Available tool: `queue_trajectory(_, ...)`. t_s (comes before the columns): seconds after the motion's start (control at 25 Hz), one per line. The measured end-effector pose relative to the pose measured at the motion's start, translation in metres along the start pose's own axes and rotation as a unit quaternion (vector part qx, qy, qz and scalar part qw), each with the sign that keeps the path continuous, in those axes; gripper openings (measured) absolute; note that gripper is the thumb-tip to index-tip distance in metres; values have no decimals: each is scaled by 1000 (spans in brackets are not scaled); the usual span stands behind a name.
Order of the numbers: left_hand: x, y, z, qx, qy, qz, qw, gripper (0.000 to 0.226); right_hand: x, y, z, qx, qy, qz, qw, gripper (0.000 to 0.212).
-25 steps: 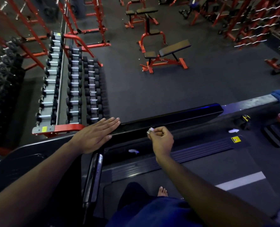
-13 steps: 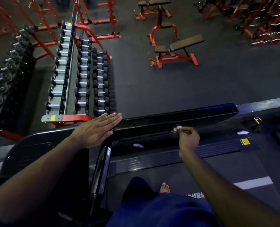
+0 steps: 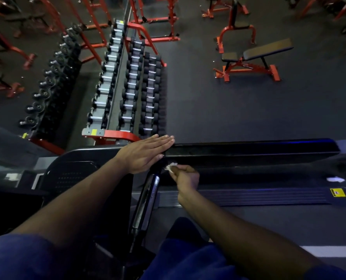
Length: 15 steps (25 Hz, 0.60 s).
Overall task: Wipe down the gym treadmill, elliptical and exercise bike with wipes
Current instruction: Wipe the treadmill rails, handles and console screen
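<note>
A small white wipe (image 3: 171,166) is sitting pinched in the curled fingers of the right hand (image 3: 185,176), and the hand is pressing it against the near face of the treadmill (image 3: 249,153) just under the long black top rail, at the rail's left end; only a crumpled corner of the wipe is showing past the fingertips, so how much of it is touching the machine cannot be told; the left hand (image 3: 145,151) is lying flat with fingers straight and together, palm down, on the same rail where it is meeting the rounded black housing (image 3: 77,170), its fingertips reaching over the rail's far edge and its heel just above and to the left of the wipe; a chrome and black handlebar (image 3: 147,199) is running down from that corner toward the person, between the two forearms; below the right hand the ribbed dark footrail (image 3: 259,197) is stretching to the right, carrying a yellow sticker (image 3: 338,192) near its right end, with a small white scrap (image 3: 335,179) lying just above that; the person's dark blue shorts (image 3: 188,259) are filling the bottom edge; beyond the rail, on the dark rubber floor (image 3: 238,110), a red-framed dumbbell rack (image 3: 127,87) is standing to the left and an adjustable bench (image 3: 253,59) on a red frame to the right.
</note>
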<state>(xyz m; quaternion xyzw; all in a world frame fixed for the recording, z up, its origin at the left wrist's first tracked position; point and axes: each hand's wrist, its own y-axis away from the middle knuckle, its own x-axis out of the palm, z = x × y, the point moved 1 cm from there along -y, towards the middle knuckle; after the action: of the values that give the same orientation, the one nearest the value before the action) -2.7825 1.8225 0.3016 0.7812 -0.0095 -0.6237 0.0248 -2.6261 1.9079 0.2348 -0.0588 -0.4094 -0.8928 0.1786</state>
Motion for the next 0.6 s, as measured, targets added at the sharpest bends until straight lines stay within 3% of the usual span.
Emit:
queue_trajectory(0.36,0,-1,0,-10,-2,3,1000,57,-53,14,63,-154,23,-46,987,14)
queue_trajectory(0.6,-3,0,-5,-4,2,-6,1000,57,8,28,18,-107,84,64,989,13)
